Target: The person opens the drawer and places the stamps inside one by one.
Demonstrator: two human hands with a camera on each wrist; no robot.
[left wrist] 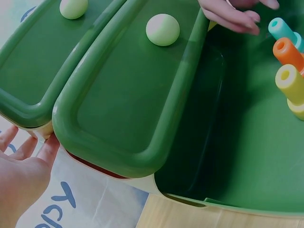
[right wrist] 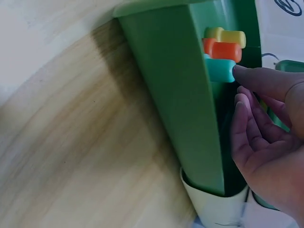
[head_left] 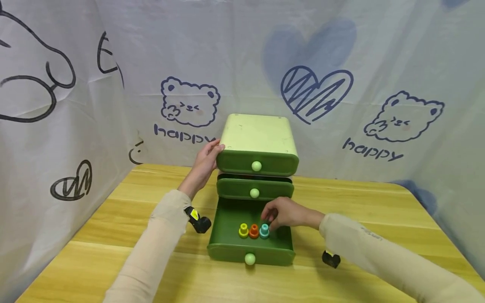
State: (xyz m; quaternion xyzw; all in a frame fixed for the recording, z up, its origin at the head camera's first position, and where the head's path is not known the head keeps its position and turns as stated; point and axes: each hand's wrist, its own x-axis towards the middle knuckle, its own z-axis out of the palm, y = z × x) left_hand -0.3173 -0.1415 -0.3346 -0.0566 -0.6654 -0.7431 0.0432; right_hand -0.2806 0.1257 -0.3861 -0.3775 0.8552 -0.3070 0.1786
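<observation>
A small drawer cabinet point(head_left: 257, 132) with a cream shell and green fronts stands on the table. Its bottom drawer point(head_left: 227, 252) is pulled far out; the middle drawer point(head_left: 235, 188) sticks out a little. Inside the bottom drawer, a yellow peg point(head_left: 243, 231), an orange peg point(head_left: 254, 232) and a teal peg point(head_left: 264, 231) stand upright in a row, each with a wider base. My left hand point(head_left: 204, 164) rests its extended fingers against the cabinet's left side. Over the drawer's right part hovers my right hand point(head_left: 288, 212), fingers loosely bent, thumb tip right by the teal peg point(right wrist: 220, 70).
The wooden table point(head_left: 360, 210) extends on both sides of the cabinet. Behind it hangs a white cloth point(head_left: 242, 75) printed with bears and hearts. The top drawer point(head_left: 235, 163) is closed, and pale round knobs jut from the drawer fronts.
</observation>
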